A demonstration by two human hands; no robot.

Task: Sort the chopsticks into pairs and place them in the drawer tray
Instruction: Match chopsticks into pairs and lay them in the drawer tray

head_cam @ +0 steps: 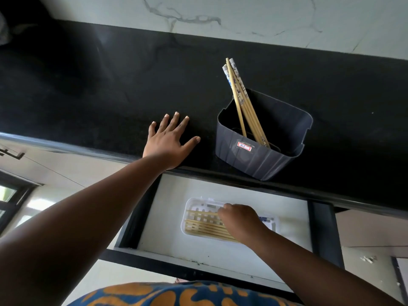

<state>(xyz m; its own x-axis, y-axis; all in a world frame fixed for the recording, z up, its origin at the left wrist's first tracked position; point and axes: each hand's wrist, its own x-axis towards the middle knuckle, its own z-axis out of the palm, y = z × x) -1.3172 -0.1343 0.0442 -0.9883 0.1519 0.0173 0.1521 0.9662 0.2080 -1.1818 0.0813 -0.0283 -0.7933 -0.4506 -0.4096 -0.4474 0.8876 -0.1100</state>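
A white slotted tray (pixel 194 205) lies in the open drawer (pixel 220 255) below the counter. Several bamboo chopsticks (pixel 205 227) lie lengthwise in it. My right hand (pixel 239 221) is over the tray's middle with its fingers curled on a chopstick (pixel 202 213) near the tray's far side. My left hand (pixel 169 141) rests flat with spread fingers on the black counter, left of a dark grey bin (pixel 260 160). Several more chopsticks (pixel 242 100) lean in the bin, plain bamboo and some with blue-and-white patterned tops.
The black counter (pixel 110 89) runs across the view with a white marbled wall behind. The bin stands near the counter's front edge, right above the drawer. Pale cabinet fronts flank the drawer. My patterned shirt shows at the bottom.
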